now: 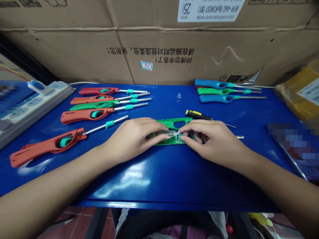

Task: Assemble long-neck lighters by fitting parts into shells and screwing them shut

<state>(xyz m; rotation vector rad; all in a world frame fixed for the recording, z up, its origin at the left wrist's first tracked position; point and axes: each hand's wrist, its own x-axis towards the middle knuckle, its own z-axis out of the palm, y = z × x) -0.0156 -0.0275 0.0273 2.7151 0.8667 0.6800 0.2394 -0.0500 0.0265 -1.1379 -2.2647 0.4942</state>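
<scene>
An opened green lighter shell [174,125] lies flat in the middle of the blue table [159,179]. My left hand [134,137] rests on its left part, fingers pinched on a clear tube [161,133] inside the shell. My right hand [211,139] comes from the right, fingertips pinched on small inner parts beside the tube. The lighter's metal nozzle tip [239,136] pokes out past my right hand. A black and yellow screwdriver [199,115] lies just behind the shell.
Several red and green long-nozzle lighters [99,106] lie in a row at the left. Three blue and green lighters [221,91] lie at the back right. A white power strip [30,103] sits at the far left. Cardboard boxes [174,49] wall off the back.
</scene>
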